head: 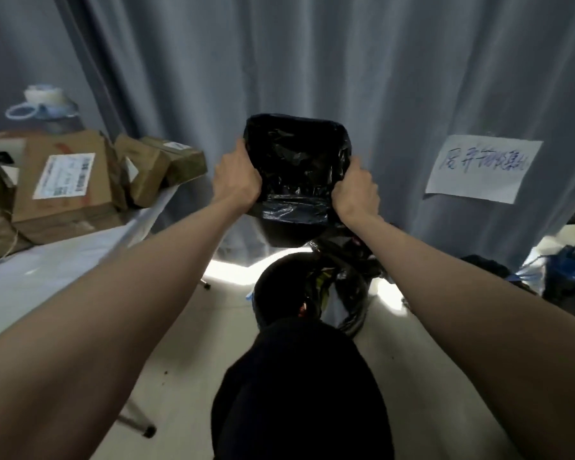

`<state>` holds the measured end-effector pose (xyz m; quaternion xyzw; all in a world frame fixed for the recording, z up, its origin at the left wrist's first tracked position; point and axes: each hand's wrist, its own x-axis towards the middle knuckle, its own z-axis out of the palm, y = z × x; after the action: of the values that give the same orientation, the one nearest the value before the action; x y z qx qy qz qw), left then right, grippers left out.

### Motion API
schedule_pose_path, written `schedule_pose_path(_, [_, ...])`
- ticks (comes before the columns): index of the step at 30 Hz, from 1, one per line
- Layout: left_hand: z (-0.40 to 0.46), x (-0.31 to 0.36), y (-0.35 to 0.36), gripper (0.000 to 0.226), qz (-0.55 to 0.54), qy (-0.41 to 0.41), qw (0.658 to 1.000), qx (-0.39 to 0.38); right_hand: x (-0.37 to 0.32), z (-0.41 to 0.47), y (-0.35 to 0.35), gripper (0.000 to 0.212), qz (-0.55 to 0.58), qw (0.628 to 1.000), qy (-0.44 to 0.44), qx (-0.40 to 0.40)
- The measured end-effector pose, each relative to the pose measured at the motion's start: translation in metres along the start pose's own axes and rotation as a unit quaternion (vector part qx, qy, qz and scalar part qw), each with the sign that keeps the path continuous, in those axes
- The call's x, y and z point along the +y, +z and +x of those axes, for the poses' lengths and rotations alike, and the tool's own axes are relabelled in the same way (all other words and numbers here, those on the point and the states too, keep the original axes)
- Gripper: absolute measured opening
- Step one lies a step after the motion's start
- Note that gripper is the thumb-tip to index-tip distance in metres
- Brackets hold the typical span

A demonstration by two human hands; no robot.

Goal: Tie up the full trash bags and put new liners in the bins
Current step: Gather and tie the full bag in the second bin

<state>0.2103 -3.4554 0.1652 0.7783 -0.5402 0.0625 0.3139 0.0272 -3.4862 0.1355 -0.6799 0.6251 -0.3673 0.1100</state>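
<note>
Below both outstretched forearms sits a dark knee, and beyond it the left hand (236, 182) and right hand (356, 194) each grip opposite sides of the small black plastic bin (296, 224), its glossy black liner (296, 154) mouth facing the camera.

left hand (236, 180): arm outstretched, fingers curled, gripping | right hand (356, 190): arm outstretched, fingers curled, gripping

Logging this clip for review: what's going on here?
A person holds a small black bin up in front of a grey curtain, fitting a black liner over its rim. The left hand and right hand each grip the liner's folded-over edge at opposite sides. Below, on the floor, sits a full black trash bag, its top seemingly not yet tied.
</note>
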Motion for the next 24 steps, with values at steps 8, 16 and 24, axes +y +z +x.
schedule_pose_path(8, [0.017,-0.079,0.07,0.043,0.034,-0.088,0.994,-0.046,0.006,0.024,0.11,0.039,-0.005,0.994,-0.028,-0.107])
schedule_pose_path(16, [0.03,-0.141,0.138,0.045,0.066,-0.154,0.98,-0.11,0.021,0.043,0.197,0.035,-0.041,0.973,-0.041,-0.225])
schedule_pose_path(24, [0.013,-0.189,0.189,0.043,0.09,-0.208,0.957,-0.18,0.037,0.039,0.257,0.038,-0.124,0.936,-0.036,-0.327])
